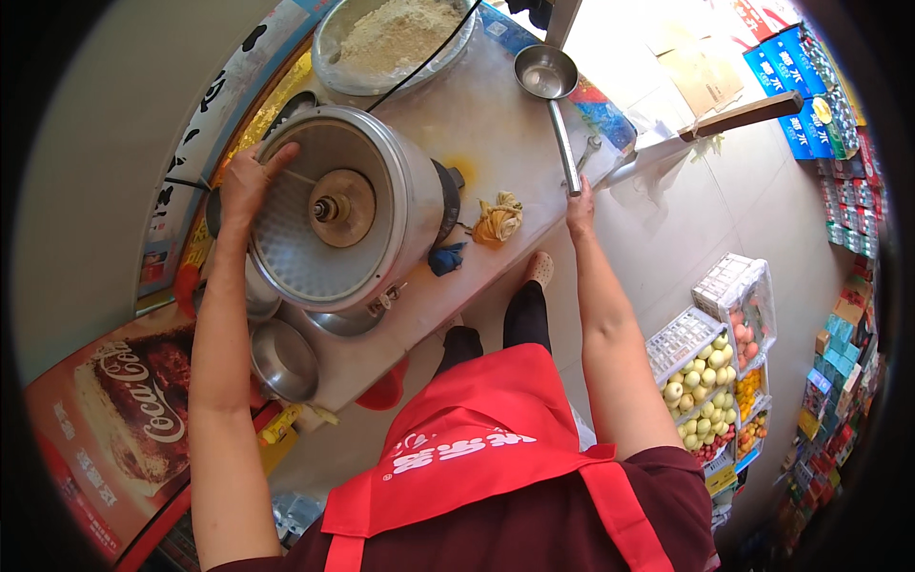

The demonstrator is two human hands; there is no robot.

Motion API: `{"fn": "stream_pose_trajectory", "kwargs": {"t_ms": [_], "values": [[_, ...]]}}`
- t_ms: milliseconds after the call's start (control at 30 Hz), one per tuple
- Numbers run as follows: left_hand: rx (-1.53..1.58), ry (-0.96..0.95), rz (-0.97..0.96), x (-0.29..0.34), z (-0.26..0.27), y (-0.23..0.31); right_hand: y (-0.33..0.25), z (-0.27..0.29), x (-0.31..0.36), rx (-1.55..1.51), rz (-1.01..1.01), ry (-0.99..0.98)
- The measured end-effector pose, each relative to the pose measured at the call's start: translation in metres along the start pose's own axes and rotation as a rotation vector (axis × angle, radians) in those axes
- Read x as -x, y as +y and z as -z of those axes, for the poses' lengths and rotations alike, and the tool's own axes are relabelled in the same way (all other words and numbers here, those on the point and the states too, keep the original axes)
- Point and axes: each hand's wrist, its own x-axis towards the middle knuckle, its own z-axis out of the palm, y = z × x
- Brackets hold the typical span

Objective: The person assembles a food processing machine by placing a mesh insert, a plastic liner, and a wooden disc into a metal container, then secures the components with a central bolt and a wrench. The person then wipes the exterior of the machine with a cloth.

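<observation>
My left hand (251,186) grips the left rim of a round metal drum machine (419,205), its thumb hooked over the edge. The drum is tilted, its mouth facing me, with a threaded spindle (329,209) on a round disc inside. A long-handled metal dipper (560,124) is in my right hand (579,212), whose fingers wrap the end of the handle. The dipper's round bowl points away from me, over the far right end of the table. A crumpled tan cloth (498,221) and a dark blue cloth (446,258) lie beside the drum.
Behind the drum stands a large metal basin (329,48) of pale, crumbly powder. Steel bowls (284,360) sit at the near left. A wrench (591,151) lies near the dipper handle. Fruit crates (681,345) stand on the floor at right, and a wooden bar (743,116) juts out.
</observation>
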Motion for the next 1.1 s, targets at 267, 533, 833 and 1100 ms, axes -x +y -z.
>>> {"fn": "stream_pose_trajectory", "kwargs": {"t_ms": [267,533,833,1100], "values": [[-0.041,-0.010,-0.018,-0.006,0.000,0.000,-0.065,-0.051,0.112,0.268,0.053,-0.217],[-0.059,0.006,0.012,-0.004,-0.002,-0.003,-0.064,-0.057,0.106,0.137,-0.105,-0.345],[-0.094,0.002,0.057,-0.003,0.002,0.002,-0.019,-0.037,0.116,-0.642,-0.425,-0.256],[-0.073,-0.004,0.027,-0.002,0.005,0.009,-0.051,0.026,0.025,-1.221,-0.822,-0.083]]}}
